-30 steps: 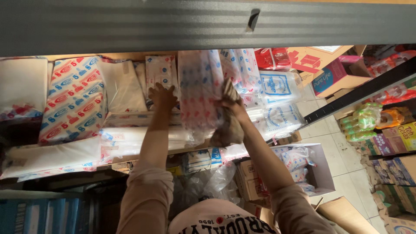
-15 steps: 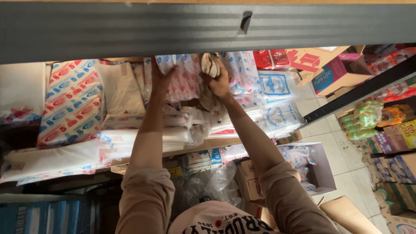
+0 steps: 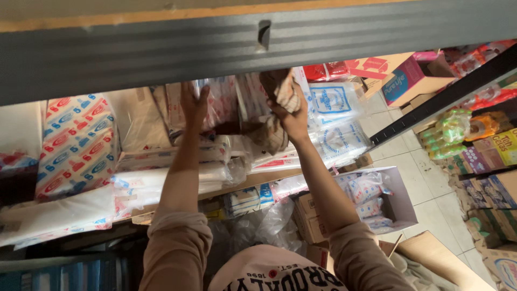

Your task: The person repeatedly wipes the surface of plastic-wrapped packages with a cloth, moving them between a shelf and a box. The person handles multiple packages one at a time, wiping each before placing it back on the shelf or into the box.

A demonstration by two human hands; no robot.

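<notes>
Both hands up at the shelf, pushing a clear plastic packet further in than half a second ago.

Since the earlier frames the packet (image 3: 223,102) has gone from hanging out over the stacked goods to sitting mostly under the grey shelf beam (image 3: 258,43), so it looks close to seated among its neighbours. The left hand (image 3: 194,102) lies flat and spread against the packet's near face. The right hand (image 3: 291,110) is clenched around a checked cloth (image 3: 280,89) while its knuckles press the packet's right side. The packet's long axis runs away from the person, its far end hidden behind the beam. A red-and-blue patterned bag (image 3: 78,143) stands well to the left.
</notes>
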